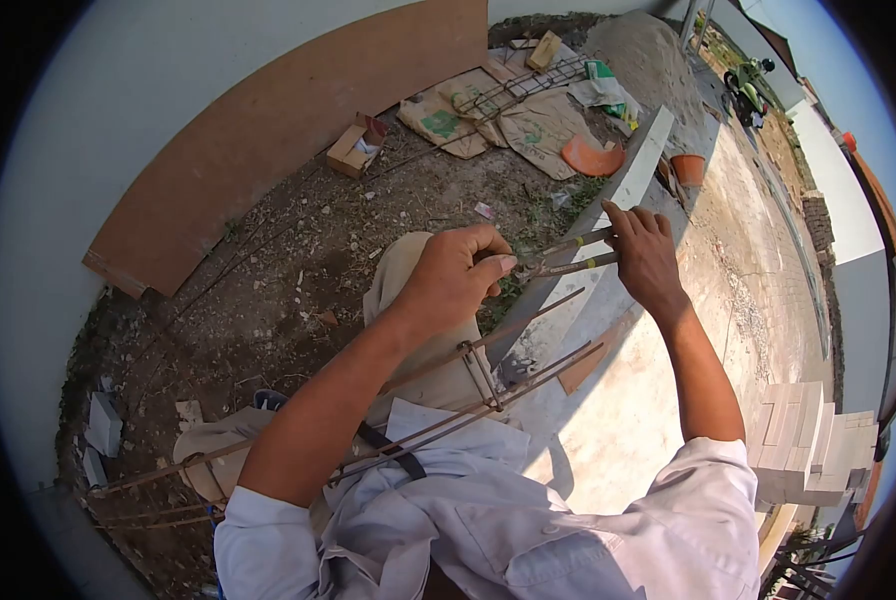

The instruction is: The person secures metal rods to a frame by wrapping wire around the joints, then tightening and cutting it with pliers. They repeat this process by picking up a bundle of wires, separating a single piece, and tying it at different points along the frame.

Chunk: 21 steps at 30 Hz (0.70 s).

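My right hand [650, 255] is wrapped round the handles of a pair of pincers [574, 268], whose two handles are spread apart. The jaws point left, toward my left hand [453, 272]. That hand is closed in a pinch close by the jaws; what lies between its thumb and fingers is too small to make out. Below both hands, a rebar cage [478, 371] of long rusty rods and bent stirrups lies across my lap. Its rod ends stick out to the right, and the other end reaches the lower left.
A low concrete ledge [623, 200] runs along my right side. Ahead lie paper sacks [543, 128], another rebar cage [528, 88], an orange basin [593, 157] and a small cardboard box [353, 152]. An orange bucket [688, 168] stands beyond the ledge; stacked blocks [793, 430] are at right.
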### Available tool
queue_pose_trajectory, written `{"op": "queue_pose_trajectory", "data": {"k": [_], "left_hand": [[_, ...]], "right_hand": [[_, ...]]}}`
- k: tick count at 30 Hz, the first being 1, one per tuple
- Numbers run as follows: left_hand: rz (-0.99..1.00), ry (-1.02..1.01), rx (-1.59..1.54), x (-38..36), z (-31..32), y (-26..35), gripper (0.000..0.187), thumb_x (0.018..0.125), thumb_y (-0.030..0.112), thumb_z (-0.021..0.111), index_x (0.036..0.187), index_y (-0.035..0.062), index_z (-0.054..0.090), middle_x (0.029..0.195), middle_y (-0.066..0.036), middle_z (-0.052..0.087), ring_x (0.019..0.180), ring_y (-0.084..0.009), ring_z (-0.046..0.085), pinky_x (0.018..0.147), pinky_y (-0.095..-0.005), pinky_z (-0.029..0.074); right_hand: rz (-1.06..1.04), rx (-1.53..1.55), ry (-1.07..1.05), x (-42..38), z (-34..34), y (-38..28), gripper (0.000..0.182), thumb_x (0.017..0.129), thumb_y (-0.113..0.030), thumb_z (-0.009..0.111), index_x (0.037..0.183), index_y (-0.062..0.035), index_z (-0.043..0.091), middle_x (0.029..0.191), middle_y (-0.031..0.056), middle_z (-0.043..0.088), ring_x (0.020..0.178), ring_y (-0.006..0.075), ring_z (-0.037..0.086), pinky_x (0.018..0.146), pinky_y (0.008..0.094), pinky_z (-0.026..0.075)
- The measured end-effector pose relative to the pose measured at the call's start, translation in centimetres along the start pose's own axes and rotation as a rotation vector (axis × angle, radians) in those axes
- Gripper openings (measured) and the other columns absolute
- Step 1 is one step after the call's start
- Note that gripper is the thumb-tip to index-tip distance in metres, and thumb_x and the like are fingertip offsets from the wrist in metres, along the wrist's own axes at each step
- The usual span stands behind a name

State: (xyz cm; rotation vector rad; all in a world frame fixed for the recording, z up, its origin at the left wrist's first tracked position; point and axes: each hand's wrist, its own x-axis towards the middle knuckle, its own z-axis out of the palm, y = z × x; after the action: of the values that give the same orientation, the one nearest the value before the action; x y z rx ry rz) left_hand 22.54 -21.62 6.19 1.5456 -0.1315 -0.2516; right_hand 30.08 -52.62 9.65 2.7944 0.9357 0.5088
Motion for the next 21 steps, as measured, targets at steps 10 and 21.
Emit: {"op": "queue_pose_trajectory", "data": {"k": [10,21], "left_hand": [[0.060,-0.090,0.309,6.1,5.7,-3.7,0.014,0.102,0.013,0.067,0.104,-0.0011,0.070,0.083,-0.002,0.069,0.073,-0.0069,0.057,0.065,-0.0308,0.047],[-0.028,0.348,0.009,5.4,-1.9,-3.5,0.016,0.106,0.018,0.062,0.098,0.0043,0.067,0.079,-0.003,0.066,0.073,-0.0117,0.064,0.069,-0.0315,0.053]], "right_hand": [[0.329,0.190,-0.034,-9.1,8.8,1.6,0.081,0.094,0.001,0.061,0.167,-0.0094,0.026,0.135,0.0249,0.058,0.126,0.0420,0.058,0.103,0.0456,0.052],[0.854,0.144,-0.244,-15.5,11.8,2.1,0.046,0.091,-0.001,0.061,0.136,-0.0087,0.062,0.106,0.0236,0.072,0.096,0.0450,0.071,0.079,0.0546,0.056]]}}
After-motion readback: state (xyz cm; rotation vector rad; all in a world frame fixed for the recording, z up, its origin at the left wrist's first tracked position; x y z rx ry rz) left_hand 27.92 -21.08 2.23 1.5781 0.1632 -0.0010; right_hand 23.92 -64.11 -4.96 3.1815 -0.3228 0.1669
